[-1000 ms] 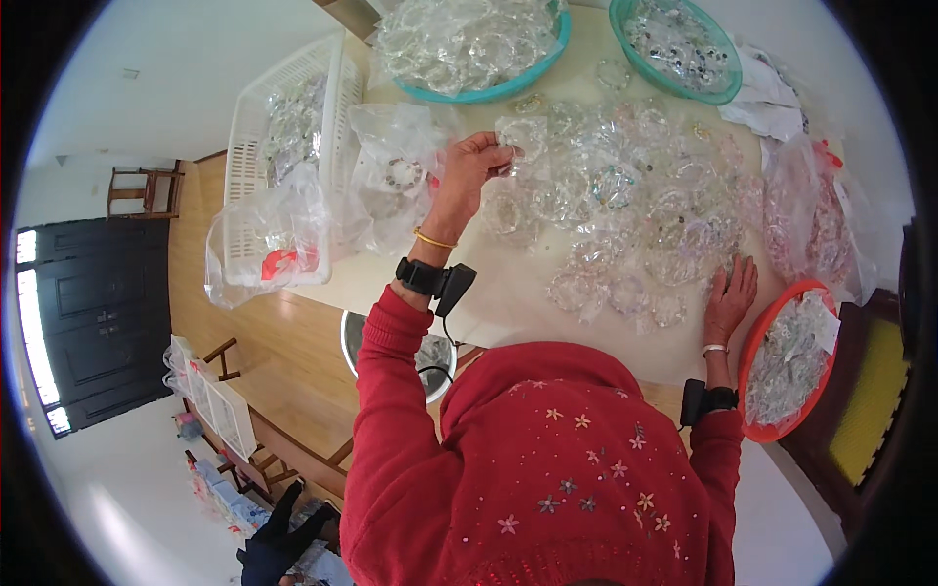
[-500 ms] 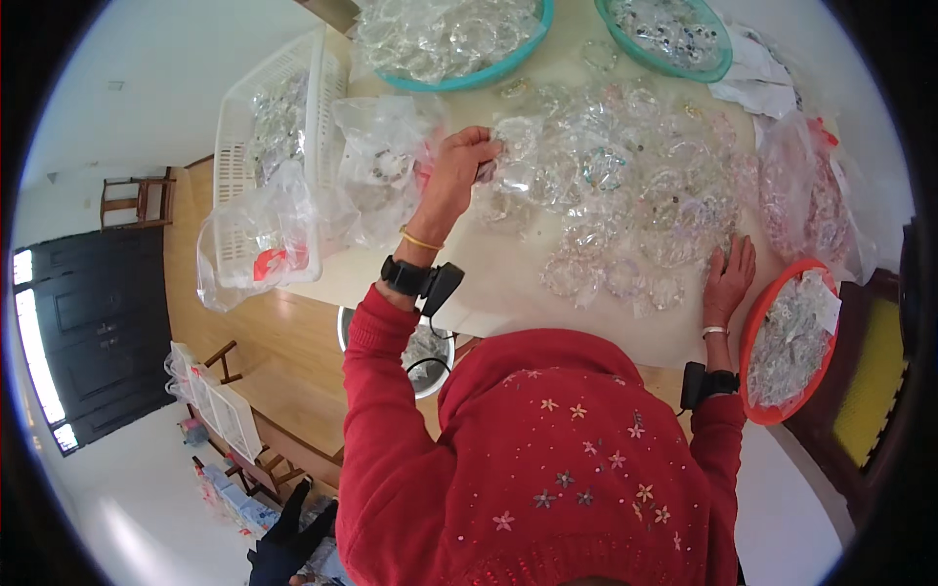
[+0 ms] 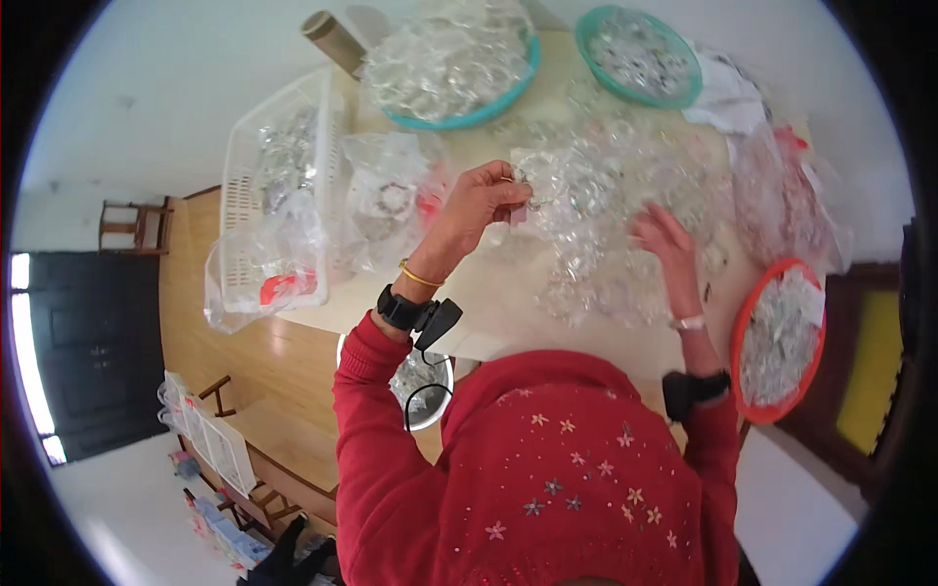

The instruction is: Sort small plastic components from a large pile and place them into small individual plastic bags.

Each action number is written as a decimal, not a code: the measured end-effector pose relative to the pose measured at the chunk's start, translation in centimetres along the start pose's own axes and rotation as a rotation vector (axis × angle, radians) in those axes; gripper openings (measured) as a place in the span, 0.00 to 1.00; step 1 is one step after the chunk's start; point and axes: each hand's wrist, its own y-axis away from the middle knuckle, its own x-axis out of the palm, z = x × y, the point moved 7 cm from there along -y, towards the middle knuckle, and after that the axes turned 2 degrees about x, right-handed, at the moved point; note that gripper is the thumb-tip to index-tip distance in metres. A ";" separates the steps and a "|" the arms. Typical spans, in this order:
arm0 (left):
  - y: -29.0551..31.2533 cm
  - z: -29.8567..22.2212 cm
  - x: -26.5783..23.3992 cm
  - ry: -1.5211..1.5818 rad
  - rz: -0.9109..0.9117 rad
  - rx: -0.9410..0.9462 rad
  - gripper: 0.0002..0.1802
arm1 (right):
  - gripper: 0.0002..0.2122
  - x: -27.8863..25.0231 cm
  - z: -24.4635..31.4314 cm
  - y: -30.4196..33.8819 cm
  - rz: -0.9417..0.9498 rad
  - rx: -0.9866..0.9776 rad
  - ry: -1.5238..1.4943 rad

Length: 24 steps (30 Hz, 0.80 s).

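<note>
My left hand [image 3: 486, 203] is closed in a pinch on a clear packet with a beaded bracelet [image 3: 521, 183]; a pale pinkish edge shows below the fingers. Beyond and to the right, many clear packets of beaded bracelets [image 3: 591, 190] lie spread in a loose heap on the pale table. My right hand [image 3: 669, 239], smeared by motion, hangs over the right part of this heap. Its fingers look stretched out and nothing shows in them.
A white plastic basket [image 3: 234, 186] with packets stands left, beside a clear bag [image 3: 386, 195]. Two teal basins, one large [image 3: 535, 73] and one small [image 3: 696, 83], sit at the back. At right are a red basin [image 3: 819, 342] and a bag of pinkish pieces [image 3: 782, 200].
My left hand has moved right and nearer with the packet. The right hand has left the heap's right edge and swung leftward over it. The whole view has shifted slightly.
</note>
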 end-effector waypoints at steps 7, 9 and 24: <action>2.6 3.4 2.2 0.150 -0.006 0.003 0.07 | 0.08 9.5 2.7 -2.1 0.231 0.125 -0.268; 3.4 3.9 1.8 0.211 -0.047 0.029 0.09 | 0.08 10.0 2.3 -2.2 0.219 0.129 -0.308; 4.8 7.8 1.6 0.349 -0.254 0.078 0.08 | 0.08 9.8 0.5 -1.2 -0.048 0.039 -0.397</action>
